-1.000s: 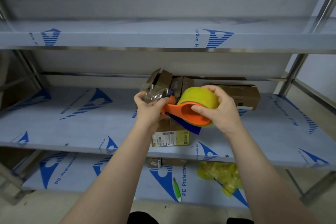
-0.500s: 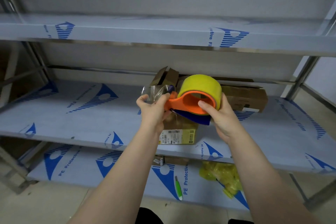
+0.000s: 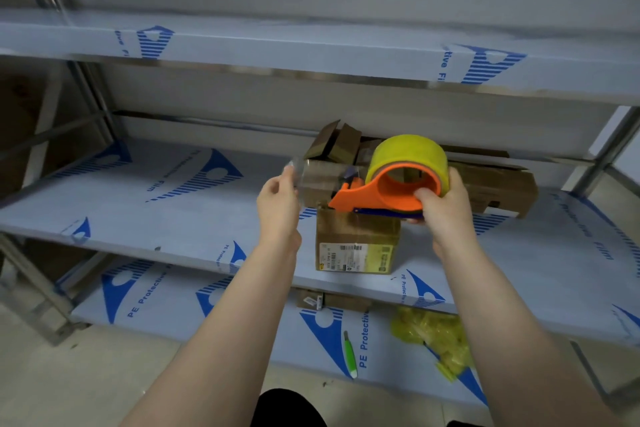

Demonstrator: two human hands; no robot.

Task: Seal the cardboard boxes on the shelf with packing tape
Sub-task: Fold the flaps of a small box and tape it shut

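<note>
left hand pulled pinched tape farther | right hand grips dispenser above box

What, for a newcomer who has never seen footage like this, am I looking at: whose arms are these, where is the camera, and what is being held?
There is no machine here. These are a person's two bare arms, filmed by one wide-angle camera worn on their head, looking forward and down. They face a metal rack whose shelves are covered in blue-printed protective film.

The right hand grips an orange tape dispenser carrying a yellowish tape roll. The left hand pinches the end of a clear tape strip that runs to the dispenser.

Just below the dispenser, on the middle shelf, stands a small cardboard box with a label. More cardboard boxes lie behind it, some with flaps open. On the lower shelf lie a green-handled tool and a yellow plastic bundle.
</note>
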